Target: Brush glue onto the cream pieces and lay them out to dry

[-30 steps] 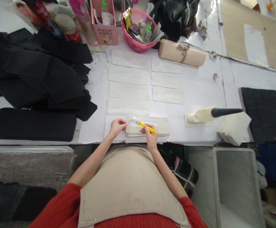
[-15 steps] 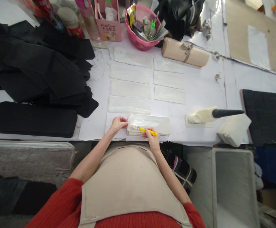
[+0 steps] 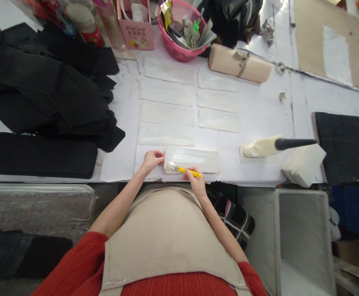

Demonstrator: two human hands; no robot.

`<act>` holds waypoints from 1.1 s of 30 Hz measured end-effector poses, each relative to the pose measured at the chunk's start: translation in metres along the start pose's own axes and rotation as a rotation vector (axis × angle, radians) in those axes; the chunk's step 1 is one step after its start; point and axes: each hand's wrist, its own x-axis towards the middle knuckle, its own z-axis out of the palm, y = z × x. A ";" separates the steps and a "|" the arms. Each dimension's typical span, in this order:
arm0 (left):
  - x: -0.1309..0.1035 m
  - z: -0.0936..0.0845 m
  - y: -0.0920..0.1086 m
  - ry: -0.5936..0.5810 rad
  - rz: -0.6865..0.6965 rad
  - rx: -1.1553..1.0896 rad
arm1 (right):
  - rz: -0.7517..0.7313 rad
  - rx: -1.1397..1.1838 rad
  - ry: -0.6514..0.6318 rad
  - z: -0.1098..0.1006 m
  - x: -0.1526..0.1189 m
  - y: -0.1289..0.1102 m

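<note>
Brush (image 3: 182,169), held in the right hand (image 3: 196,183), now sits closer to the near edge of the strip (image 3: 205,159), beside the left hand (image 3: 152,160) pinching the strip's end, suggesting coverage is advancing.

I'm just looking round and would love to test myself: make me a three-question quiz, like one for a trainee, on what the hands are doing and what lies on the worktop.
1. What does the right hand hold?
A) the pink basin
B) the yellow-handled brush
C) the tied beige roll

2. True or false: the left hand grips the brush too.

3. Fill in: beyond the hands, the pale strips lie in two columns, four on the left and ____ on the right.

Key
1: B.
2: False; it is at the left end of the strip under the brush.
3: three.
</note>
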 end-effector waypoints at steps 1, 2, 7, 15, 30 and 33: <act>0.000 0.000 -0.001 0.006 0.018 0.028 | -0.002 -0.008 0.040 -0.007 -0.002 0.001; 0.000 0.001 -0.002 0.009 0.037 0.060 | -0.010 -0.021 0.084 -0.015 -0.003 0.001; 0.004 -0.001 -0.005 0.020 0.143 0.231 | -0.097 -0.110 0.376 -0.071 -0.009 0.004; 0.005 -0.003 -0.007 0.036 0.203 0.379 | -0.297 -0.299 0.573 -0.085 -0.024 -0.013; 0.001 0.004 -0.005 0.068 0.089 0.289 | -0.192 -0.046 0.442 -0.054 0.012 0.004; 0.000 0.004 -0.006 0.068 0.075 0.272 | -0.200 -0.120 0.634 -0.097 0.008 0.002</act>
